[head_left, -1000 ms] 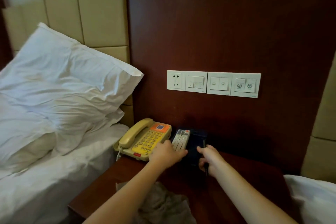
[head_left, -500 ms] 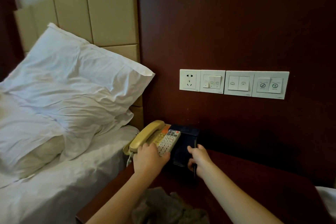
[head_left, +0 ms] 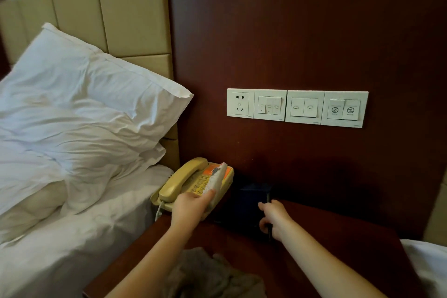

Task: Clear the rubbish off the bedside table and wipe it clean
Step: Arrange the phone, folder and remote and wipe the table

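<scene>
The dark wooden bedside table (head_left: 338,244) stands between two beds. My left hand (head_left: 191,208) grips a white remote control (head_left: 216,180) and holds it tilted above the yellow telephone (head_left: 191,184) at the table's back left. My right hand (head_left: 273,219) holds the edge of a dark box (head_left: 251,203) standing near the wall, fingers curled round a thin dark piece of it. A crumpled grey-brown cloth (head_left: 205,276) lies on the near part of the table, under my left forearm.
A bed with a white pillow (head_left: 84,104) and sheets lies to the left, another white bed corner (head_left: 425,266) at the right. A row of wall switches and a socket (head_left: 297,107) sits on the dark wood panel above the table.
My left hand has lifted the remote off the dark box and carried it left over the telephone. The right hand stays on the box. The view has shifted right.
</scene>
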